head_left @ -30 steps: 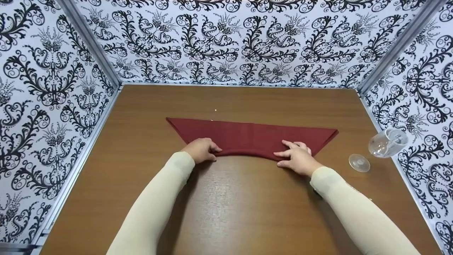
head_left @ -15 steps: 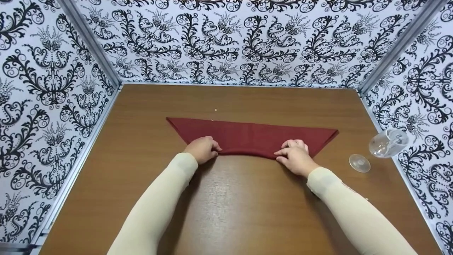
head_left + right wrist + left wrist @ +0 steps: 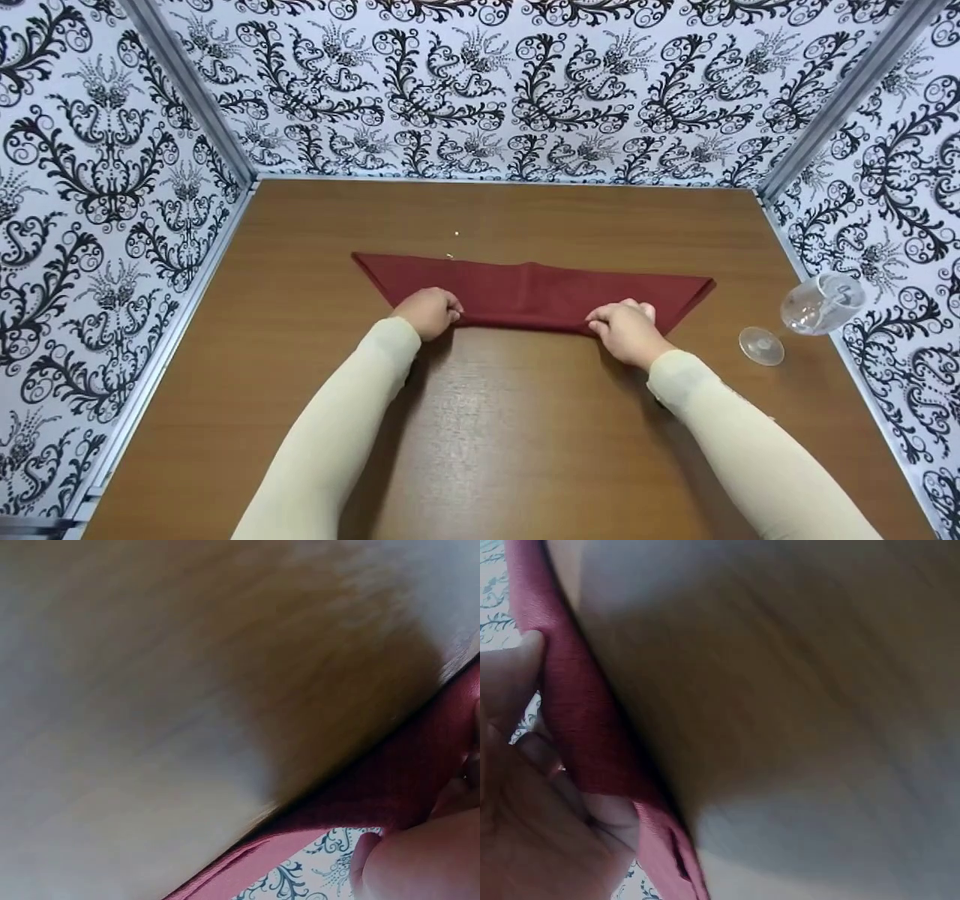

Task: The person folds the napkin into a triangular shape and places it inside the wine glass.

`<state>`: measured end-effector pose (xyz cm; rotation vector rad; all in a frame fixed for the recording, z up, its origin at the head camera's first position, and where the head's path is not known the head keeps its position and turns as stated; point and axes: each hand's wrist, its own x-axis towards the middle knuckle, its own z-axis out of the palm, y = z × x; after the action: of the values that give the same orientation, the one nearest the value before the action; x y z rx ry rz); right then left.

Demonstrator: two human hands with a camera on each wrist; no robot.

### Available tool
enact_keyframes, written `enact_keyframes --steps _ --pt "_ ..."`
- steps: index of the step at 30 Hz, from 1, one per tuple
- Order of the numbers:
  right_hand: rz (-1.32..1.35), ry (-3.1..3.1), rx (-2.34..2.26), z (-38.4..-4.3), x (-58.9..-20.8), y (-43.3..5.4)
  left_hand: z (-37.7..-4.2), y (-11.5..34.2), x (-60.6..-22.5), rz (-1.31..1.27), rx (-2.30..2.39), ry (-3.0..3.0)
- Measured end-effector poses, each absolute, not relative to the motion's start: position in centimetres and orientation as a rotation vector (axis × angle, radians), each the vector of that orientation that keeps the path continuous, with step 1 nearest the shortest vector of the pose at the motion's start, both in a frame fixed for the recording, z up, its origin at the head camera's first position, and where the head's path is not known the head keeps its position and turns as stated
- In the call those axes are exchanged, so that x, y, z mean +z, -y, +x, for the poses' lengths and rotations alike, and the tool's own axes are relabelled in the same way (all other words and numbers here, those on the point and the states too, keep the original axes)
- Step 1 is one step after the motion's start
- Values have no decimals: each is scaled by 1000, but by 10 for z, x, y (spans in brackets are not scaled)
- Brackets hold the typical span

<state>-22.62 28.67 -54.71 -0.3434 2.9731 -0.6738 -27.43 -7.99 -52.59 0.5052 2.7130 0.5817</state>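
A dark red cloth napkin [image 3: 517,292], folded into a long band with slanted, pointed ends, lies across the middle of the table. My left hand [image 3: 429,312] pinches its near edge left of centre, thumb against fingers. On the right part of that same edge, my right hand [image 3: 628,331] pinches the cloth too. The left wrist view shows the cloth's folded edge [image 3: 585,705] between thumb and fingers. In the right wrist view the napkin [image 3: 375,780] runs diagonally, with a fingertip of my right hand [image 3: 427,859] next to it; the rest of that hand is cut off.
A clear stemmed glass [image 3: 823,302] stands at the table's right side, its round foot [image 3: 761,346] on the wood. Tiny bright specks lie beyond the napkin. Patterned black-and-white panels [image 3: 480,90] wall in the brown table [image 3: 495,435] at the back and both sides.
Both hands have tightened from loose fingers into pinches on the near edge, moving slightly inward. That edge now looks straighter, and a small ridge has risen at the napkin's middle.
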Motion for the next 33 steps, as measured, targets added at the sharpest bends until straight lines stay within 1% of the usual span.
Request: enact_keyframes --steps 5,9,13,17,20,22,26,30,33 --pt "-214 -2992 -710 -229 -547 -284 -276 76 -521 374 613 -2714" --pt "-217 -3033 -634 -229 -546 -283 -276 73 -522 338 596 -2757" --pt "-332 -3086 -527 -227 -546 -286 -277 71 -526 433 450 -2871" --pt "-481 -3096 -456 -225 -545 -291 -278 73 -526 630 306 -2906" --pt "-530 -3041 -474 -223 -543 -296 -279 79 -525 729 280 -2849" --pt "-525 -2990 -509 -223 -542 -299 -280 83 -525 747 281 -2813" --pt "-501 -2919 -531 -223 -541 -302 -280 88 -528 700 327 -2773" --pt "-507 -2919 -499 -223 -542 -301 -277 89 -530 658 366 -2782" --pt "-514 -2938 -483 -221 -542 -298 -275 88 -530 674 357 -2808"
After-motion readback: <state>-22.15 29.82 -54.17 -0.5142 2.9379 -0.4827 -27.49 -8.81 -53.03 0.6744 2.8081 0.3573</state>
